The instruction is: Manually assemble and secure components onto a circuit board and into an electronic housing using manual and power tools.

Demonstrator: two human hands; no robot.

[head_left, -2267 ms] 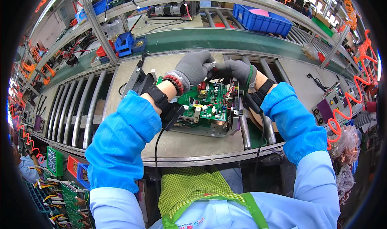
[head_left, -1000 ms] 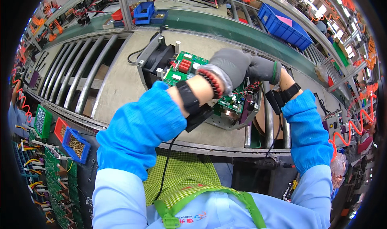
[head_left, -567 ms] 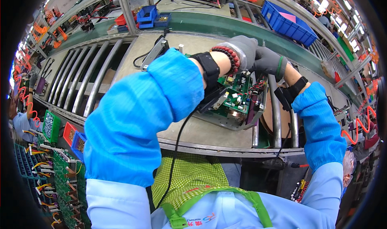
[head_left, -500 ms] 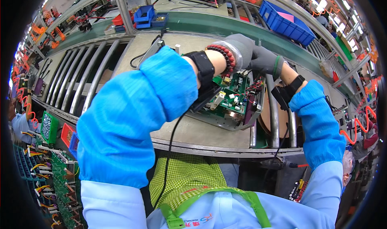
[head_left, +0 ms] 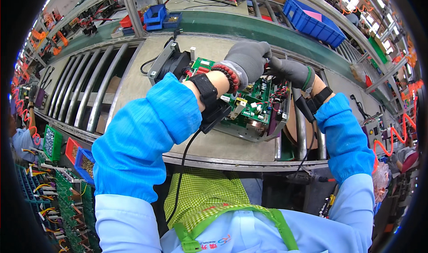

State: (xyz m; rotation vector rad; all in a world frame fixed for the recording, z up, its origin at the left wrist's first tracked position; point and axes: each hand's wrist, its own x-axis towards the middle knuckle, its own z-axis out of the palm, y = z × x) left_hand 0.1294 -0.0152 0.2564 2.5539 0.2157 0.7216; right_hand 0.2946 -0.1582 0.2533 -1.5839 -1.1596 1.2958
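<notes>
An open electronic unit (head_left: pixel 252 132) with a metal chassis lies on the work board in front of me. Its green circuit board (head_left: pixel 258 108) carries white connectors and bundled wires, and a black round fan (head_left: pixel 175 65) sits at its left end. Above its far side, my left hand (head_left: pixel 249 60), in a grey glove, has its fingers drawn in. My right hand (head_left: pixel 292 71), also gloved, meets it there with fingers bent and fingertips close to the left ones. Whatever lies between the fingertips is too small and covered to name. My left forearm hides part of the circuit board.
Metal rollers (head_left: pixel 101 86) run left of the board, with more beneath the unit's right end. A green belt (head_left: pixel 209 23) passes behind. Blue bins (head_left: pixel 155 17) and a large blue crate (head_left: pixel 307 28) stand beyond it. Small parts trays (head_left: pixel 84 163) sit at lower left.
My left hand and forearm have shifted left and slightly nearer, uncovering the fan and more of the circuit board. My right hand has moved a little left, still beside the left one.
</notes>
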